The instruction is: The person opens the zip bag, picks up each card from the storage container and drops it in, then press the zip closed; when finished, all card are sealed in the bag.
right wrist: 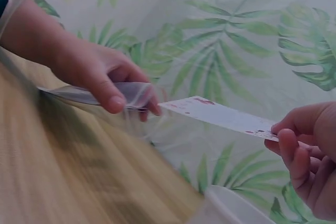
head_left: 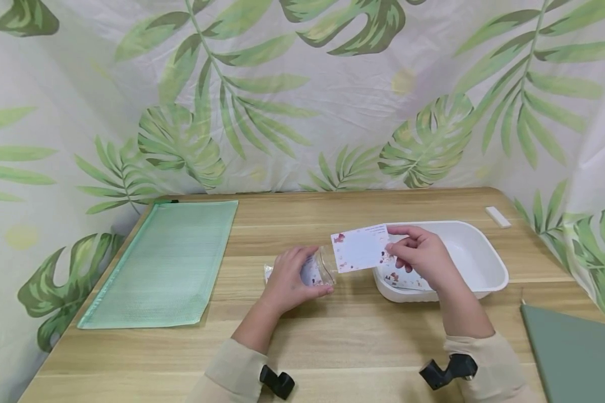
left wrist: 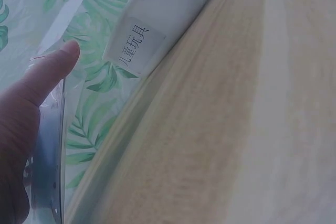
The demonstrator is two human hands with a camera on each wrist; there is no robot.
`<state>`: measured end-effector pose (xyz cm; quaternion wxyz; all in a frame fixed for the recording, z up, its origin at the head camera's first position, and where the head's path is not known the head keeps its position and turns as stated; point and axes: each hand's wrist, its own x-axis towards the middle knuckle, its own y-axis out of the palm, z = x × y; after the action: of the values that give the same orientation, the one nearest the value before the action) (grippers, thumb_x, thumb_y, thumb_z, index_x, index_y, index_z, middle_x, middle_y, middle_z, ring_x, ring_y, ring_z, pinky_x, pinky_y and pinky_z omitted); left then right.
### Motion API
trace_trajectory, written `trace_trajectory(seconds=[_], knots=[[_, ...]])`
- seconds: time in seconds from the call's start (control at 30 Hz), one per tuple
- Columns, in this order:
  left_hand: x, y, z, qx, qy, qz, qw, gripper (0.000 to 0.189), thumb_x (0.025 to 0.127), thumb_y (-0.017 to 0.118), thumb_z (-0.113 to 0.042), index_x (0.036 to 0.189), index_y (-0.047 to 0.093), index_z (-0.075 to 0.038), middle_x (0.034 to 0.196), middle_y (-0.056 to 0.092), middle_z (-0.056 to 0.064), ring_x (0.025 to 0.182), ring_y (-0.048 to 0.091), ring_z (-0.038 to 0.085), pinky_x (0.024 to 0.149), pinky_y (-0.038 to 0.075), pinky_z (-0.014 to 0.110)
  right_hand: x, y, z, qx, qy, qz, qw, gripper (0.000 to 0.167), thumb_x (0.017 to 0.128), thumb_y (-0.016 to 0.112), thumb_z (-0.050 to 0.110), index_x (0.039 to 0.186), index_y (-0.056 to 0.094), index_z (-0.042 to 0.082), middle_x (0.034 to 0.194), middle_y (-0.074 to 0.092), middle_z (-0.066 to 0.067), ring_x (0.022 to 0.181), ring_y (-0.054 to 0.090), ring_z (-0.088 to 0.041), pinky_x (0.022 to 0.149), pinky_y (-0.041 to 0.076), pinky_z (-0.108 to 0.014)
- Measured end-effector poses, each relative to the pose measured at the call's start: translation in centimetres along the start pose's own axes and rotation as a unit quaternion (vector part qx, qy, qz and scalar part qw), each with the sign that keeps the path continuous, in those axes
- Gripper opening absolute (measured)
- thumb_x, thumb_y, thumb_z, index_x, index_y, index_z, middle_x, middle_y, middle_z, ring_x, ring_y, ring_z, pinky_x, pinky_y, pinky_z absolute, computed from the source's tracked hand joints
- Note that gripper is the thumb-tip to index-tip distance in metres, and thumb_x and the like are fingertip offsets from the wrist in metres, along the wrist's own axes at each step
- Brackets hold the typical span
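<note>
My left hand grips a clear plastic bag between thumb and fingers, low over the table. Printed cards show inside the bag, partly covered by the hand. Opposite it, my right hand pinches the right end of a white card with a red and pink patterned border. The card's far end is right at the bag's mouth, and the right wrist view shows the card held flat and nearly level with the bag. Beneath the right hand, more patterned paper lies in a white plastic bin.
A green mesh zip pouch lies flat on the left of the wooden table. At the back right is a small white block. A grey-green folder covers the front right corner. The bin's side bears a printed label.
</note>
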<state>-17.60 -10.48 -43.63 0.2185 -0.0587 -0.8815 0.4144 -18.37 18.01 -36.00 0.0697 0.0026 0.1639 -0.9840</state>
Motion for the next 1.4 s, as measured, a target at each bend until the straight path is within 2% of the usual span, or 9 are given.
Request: trace_trajectory(seconds=[0.17,0.33,0.53,0.8,1.07,1.23,1.4], knots=[[-0.1,0.0,0.0,0.0,0.002,-0.001,1.0,0.088,0.064,0.086,-0.049,0.136,0.055,-0.008,0.129,0.061,0.012,0.122,0.054,0.033,0.105,0.039,0.05,0.2,1.3,-0.2,-0.021,0.026,0.003,0.9994,0.046,0.089,0.07,0.015,0.131,0.058,0.002,0.067,0.063,0.009,0.059,0.057,-0.009,0.054,0.046,-0.023],[0.0,0.0,0.0,-0.005,-0.003,-0.005,1.0,0.088,0.064,0.086,-0.047,0.136,0.055,-0.008,0.13,0.061,0.013,0.123,0.053,0.033,0.105,0.038,0.051,0.3,1.9,-0.3,-0.015,0.03,0.002,0.9994,0.046,0.087,0.07,0.012,0.129,0.059,-0.002,0.068,0.066,0.008,0.062,0.06,-0.006,0.056,0.051,-0.024],[0.0,0.0,0.0,-0.008,-0.004,-0.017,0.9998,0.089,0.063,0.088,-0.044,0.136,0.054,-0.007,0.128,0.061,0.013,0.121,0.054,0.034,0.103,0.039,0.051,0.2,2.1,-0.4,0.0,0.039,0.011,0.9992,0.046,0.086,0.068,0.007,0.128,0.058,-0.007,0.068,0.067,0.007,0.059,0.06,-0.004,0.056,0.051,-0.02],[0.0,0.0,0.1,-0.007,0.011,-0.004,0.9999,0.091,0.061,0.088,-0.045,0.136,0.054,-0.006,0.13,0.061,0.013,0.122,0.054,0.034,0.105,0.038,0.051,0.4,2.3,-0.5,0.002,0.037,0.02,0.9991,0.044,0.086,0.068,0.008,0.127,0.06,-0.007,0.068,0.065,0.007,0.056,0.056,-0.005,0.054,0.049,-0.022],[0.0,0.0,0.1,0.0,0.027,0.005,0.9996,0.092,0.061,0.088,-0.048,0.137,0.054,-0.007,0.129,0.062,0.01,0.12,0.055,0.029,0.105,0.039,0.049,0.4,2.7,-0.6,0.007,0.029,0.002,0.9995,0.043,0.087,0.067,0.01,0.128,0.061,-0.003,0.076,0.069,0.007,0.061,0.061,-0.006,0.056,0.05,-0.022],[0.0,0.1,0.2,0.003,0.028,0.006,0.9996,0.092,0.061,0.087,-0.049,0.136,0.055,-0.009,0.129,0.062,0.009,0.121,0.055,0.028,0.105,0.039,0.048,0.4,3.6,-0.9,0.001,0.015,0.007,0.9999,0.041,0.087,0.067,0.009,0.126,0.063,-0.004,0.08,0.07,0.003,0.064,0.063,-0.006,0.058,0.051,-0.02],[0.0,0.1,0.1,0.005,0.024,0.006,0.9997,0.089,0.062,0.087,-0.049,0.135,0.055,-0.01,0.128,0.062,0.008,0.121,0.054,0.028,0.105,0.039,0.048,0.4,5.0,-1.1,0.016,0.006,0.014,0.9998,0.039,0.087,0.068,0.007,0.123,0.064,-0.006,0.079,0.07,0.0,0.066,0.063,-0.006,0.065,0.057,-0.025]])
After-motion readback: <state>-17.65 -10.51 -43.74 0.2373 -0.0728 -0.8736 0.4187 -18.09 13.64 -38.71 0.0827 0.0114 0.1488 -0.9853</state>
